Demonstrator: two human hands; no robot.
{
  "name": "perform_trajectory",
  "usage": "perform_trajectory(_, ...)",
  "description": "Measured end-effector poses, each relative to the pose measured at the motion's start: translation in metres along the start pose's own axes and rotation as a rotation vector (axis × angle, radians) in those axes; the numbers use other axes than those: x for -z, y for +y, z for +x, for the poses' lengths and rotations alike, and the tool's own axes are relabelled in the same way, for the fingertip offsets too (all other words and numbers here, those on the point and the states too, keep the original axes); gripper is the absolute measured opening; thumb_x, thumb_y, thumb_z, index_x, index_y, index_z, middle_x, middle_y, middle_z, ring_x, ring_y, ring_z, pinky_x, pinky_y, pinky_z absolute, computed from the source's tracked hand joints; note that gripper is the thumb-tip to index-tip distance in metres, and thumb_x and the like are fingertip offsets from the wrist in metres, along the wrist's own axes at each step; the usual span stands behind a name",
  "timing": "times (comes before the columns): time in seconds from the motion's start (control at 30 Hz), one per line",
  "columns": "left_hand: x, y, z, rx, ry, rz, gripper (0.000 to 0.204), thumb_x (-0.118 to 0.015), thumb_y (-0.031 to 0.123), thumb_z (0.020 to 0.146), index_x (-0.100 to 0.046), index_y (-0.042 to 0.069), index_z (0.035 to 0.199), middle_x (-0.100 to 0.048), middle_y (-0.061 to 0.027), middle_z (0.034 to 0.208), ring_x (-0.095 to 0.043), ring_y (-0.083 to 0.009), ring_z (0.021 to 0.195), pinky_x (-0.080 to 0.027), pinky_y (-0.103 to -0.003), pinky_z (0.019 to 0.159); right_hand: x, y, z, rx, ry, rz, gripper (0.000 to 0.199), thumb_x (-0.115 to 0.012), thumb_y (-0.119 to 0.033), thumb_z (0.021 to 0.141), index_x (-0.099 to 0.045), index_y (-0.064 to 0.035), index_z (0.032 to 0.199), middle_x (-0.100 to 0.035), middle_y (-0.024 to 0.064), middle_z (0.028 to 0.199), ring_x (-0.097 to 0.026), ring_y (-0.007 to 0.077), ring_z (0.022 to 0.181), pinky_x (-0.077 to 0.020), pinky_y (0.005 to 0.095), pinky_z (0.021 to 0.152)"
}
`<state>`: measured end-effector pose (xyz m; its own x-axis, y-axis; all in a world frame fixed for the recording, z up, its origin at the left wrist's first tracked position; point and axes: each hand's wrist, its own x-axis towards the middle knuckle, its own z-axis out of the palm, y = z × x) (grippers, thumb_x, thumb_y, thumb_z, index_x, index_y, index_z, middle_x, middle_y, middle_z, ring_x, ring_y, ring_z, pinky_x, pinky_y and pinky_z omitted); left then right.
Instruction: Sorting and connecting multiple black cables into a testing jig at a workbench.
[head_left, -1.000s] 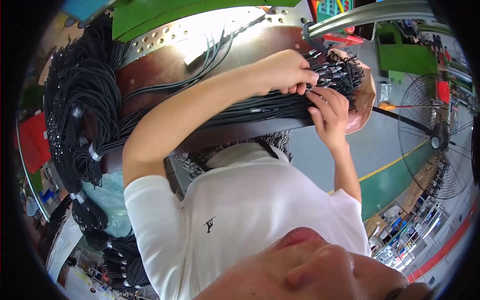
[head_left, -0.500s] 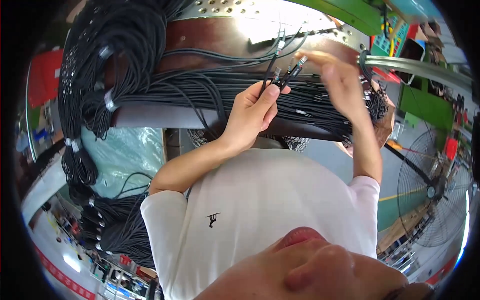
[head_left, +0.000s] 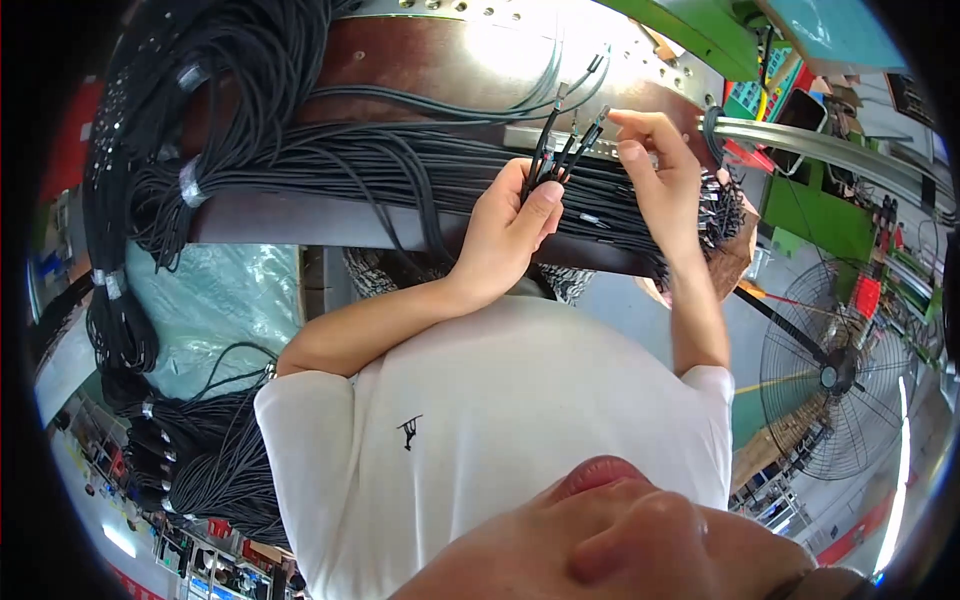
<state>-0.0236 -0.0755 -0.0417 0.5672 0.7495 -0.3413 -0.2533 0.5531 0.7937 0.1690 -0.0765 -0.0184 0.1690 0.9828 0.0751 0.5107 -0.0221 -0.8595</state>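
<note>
My left hand (head_left: pixel 512 232) is closed around several black cables (head_left: pixel 566 160), thumb laid across them. Their thin metal-tipped ends stick up and fan out above the fingers. Beside those tips is my right hand (head_left: pixel 664 185), its thumb and forefinger apart and the other fingers curled. The forefinger's end comes close to one cable tip; whether it touches is too small to tell. Under both hands a long bundle of black cables (head_left: pixel 330 165) stretches across the dark red-brown bench (head_left: pixel 420 65).
Thick coils of black cable (head_left: pixel 250 60) are heaped at the left, bound with clear tape (head_left: pixel 190 182). A pale green plastic sheet (head_left: pixel 220 320) lies below the bench's left part. A metal rail (head_left: pixel 800 133) juts out at the right, above a large fan (head_left: pixel 828 375).
My right hand's forefinger and thumb have bent inward near the cable tips, and the hand is less blurred. My left hand keeps its grip. The whole view has shifted slightly.
</note>
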Motion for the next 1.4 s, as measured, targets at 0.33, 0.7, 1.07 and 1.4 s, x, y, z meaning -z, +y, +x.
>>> perform_trajectory(0.33,0.004,-0.006,-0.003,-0.102,0.083,0.039,0.035,-0.055,0.022,0.098,-0.038,0.004,0.123,-0.050,0.0008,0.077,-0.045,-0.0040,0.066,-0.038,-0.019,0.056,-0.032,-0.025,-0.022,-0.283,-0.167,0.186,0.021,-0.061,-0.018,0.093,-0.066,0.0018,0.089,-0.062,0.0010,0.068,-0.049,0.0022,0.065,-0.0378,0.0217,0.055)
perform_trajectory(0.7,0.010,0.023,-0.005,0.304,-0.141,-0.043,0.029,-0.047,0.027,0.101,-0.058,0.001,0.105,-0.053,-0.0009,0.068,-0.046,-0.0062,0.055,-0.036,-0.020,0.050,-0.023,0.003,0.002,0.629,0.136,-0.643,0.026,-0.071,-0.001,0.075,-0.061,-0.0055,0.099,-0.064,0.0061,0.093,-0.063,0.0239,0.085,-0.0496,0.0350,0.070)
perform_trajectory(1.07,0.016,0.037,-0.006,0.251,-0.136,-0.245,0.036,-0.045,0.032,0.101,-0.057,0.000,0.109,-0.053,-0.0043,0.071,-0.051,-0.0110,0.061,-0.045,-0.025,0.057,-0.040,0.002,-0.001,0.300,0.014,-0.234,0.019,-0.065,0.002,0.076,-0.059,-0.0061,0.092,-0.065,0.0084,0.092,-0.063,0.0296,0.082,-0.0494,0.0356,0.074)
perform_trajectory(1.4,0.008,0.035,-0.004,0.283,-0.156,-0.235,0.035,-0.044,0.032,0.102,-0.057,0.001,0.109,-0.052,-0.0026,0.070,-0.047,-0.0097,0.060,-0.041,-0.025,0.056,-0.038,0.002,-0.007,0.369,0.022,-0.413,0.020,-0.064,0.001,0.077,-0.059,-0.0051,0.095,-0.065,0.0100,0.099,-0.064,0.0302,0.087,-0.0511,0.0361,0.074)
